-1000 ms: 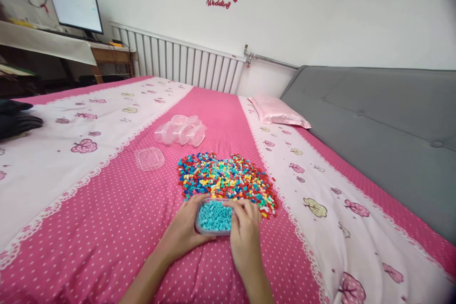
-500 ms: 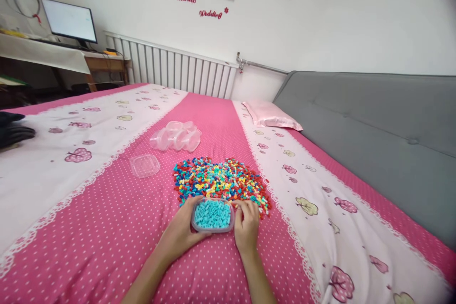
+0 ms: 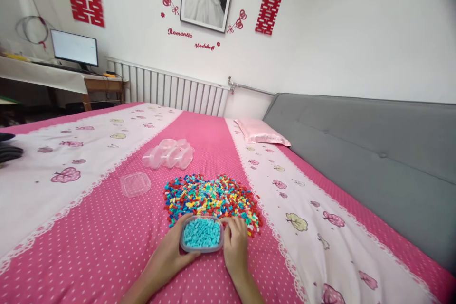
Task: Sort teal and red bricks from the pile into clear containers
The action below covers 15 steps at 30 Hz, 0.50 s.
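A small clear plastic container (image 3: 202, 250) is full of turquoise toy bricks (image 3: 201, 233). My left hand (image 3: 174, 247) wraps round its left side, thumb along the near edge and fingers at the far left corner. At the opposite side, my right hand (image 3: 235, 243) is closed, its bent fingers against the container's right rim. Just beyond the container spreads a heap of mixed small bricks (image 3: 213, 197) in red, blue, yellow, turquoise and other colours.
To the left of the heap lies a clear lid (image 3: 136, 185) on the pink dotted bedspread (image 3: 107, 237). Several clear containers (image 3: 169, 156) sit together farther back. A pink pillow (image 3: 261, 131) rests by the grey headboard (image 3: 356, 142). A desk with a monitor (image 3: 74, 48) stands at far left.
The view has tilted up and turned slightly right, showing more of the wall picture. Both hands stay on the container, which keeps nearly the same place beside the heap.
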Available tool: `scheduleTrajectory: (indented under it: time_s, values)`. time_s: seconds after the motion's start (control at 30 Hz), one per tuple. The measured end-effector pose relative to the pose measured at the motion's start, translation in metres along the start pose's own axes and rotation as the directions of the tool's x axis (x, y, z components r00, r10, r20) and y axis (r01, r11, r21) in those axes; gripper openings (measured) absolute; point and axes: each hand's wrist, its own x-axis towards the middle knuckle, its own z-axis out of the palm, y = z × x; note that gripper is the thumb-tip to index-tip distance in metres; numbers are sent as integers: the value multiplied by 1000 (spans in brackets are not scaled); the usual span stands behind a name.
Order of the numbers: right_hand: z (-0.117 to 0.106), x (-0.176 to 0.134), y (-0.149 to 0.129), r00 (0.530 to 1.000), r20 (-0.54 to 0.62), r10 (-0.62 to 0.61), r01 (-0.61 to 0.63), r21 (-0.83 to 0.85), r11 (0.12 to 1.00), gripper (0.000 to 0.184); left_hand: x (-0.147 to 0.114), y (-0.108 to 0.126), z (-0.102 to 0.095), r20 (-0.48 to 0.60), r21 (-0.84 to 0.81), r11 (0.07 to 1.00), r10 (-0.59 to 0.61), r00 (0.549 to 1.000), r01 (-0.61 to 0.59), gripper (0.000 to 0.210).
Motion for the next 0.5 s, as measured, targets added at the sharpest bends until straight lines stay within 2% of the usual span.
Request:
scheduleTrajectory:
  time_s: [0.13, 0.27, 0.37, 0.5]
  values:
    - [-3, 16, 9, 999, 29, -29, 30, -30, 999, 32, -2, -12, 5, -23, -1, 1000, -8, 1000, 8, 77]
    - [-1, 55, 33, 998, 40, -40, 44, -112, 993, 31, -7, -20, 11, -25, -5, 1000, -31, 999, 31, 80]
    - [14, 82, 48, 996, 82, -41, 57, -201, 978, 25, -11, -22, 14, -29, 10, 999, -39, 999, 39, 80]
    - [38, 96, 54, 991, 134, -13, 55, -312, 949, 12, -15, -24, 16, -38, 41, 998, -41, 998, 43, 86]
